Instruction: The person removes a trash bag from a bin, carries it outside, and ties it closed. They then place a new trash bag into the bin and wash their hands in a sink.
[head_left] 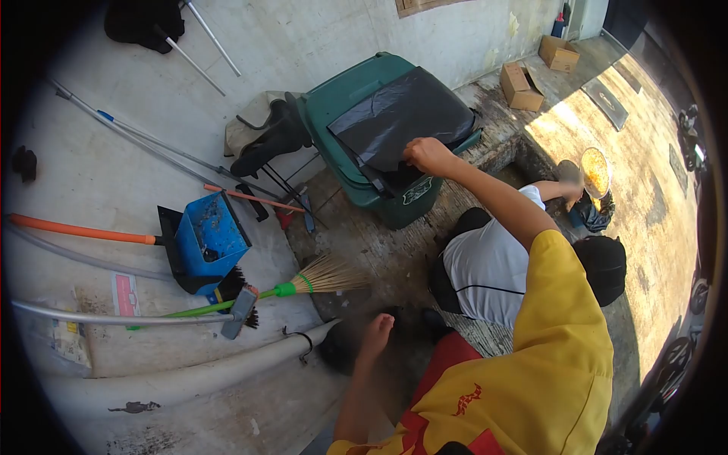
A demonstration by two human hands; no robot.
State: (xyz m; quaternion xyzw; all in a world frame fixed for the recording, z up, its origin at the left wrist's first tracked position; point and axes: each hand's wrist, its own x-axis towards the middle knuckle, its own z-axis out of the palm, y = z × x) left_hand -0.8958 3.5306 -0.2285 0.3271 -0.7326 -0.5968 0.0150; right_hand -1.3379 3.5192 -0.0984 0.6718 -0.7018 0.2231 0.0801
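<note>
My right hand point(431, 157) reaches over a green wheeled bin point(356, 91), its fingers closed. Under and behind this hand, black plastic sheeting point(406, 114) spreads across the bin's top. Whether the fingers grip the plastic, I cannot make out. Low and near my body, my left hand point(377, 334) has curled fingers with nothing visible in them. The nearest thing to it is a straw broom point(322, 277) with a green binding, lying to its upper left. The hand is not touching the broom.
A crouching person in a white shirt point(485, 262) has one blurred hand beside a round dish of orange-yellow stuff point(596, 173) and a black bag point(595, 214). A blue dustpan point(212, 235) and a white pipe point(205, 371) are left. Cardboard boxes point(522, 87) stand beyond the bin.
</note>
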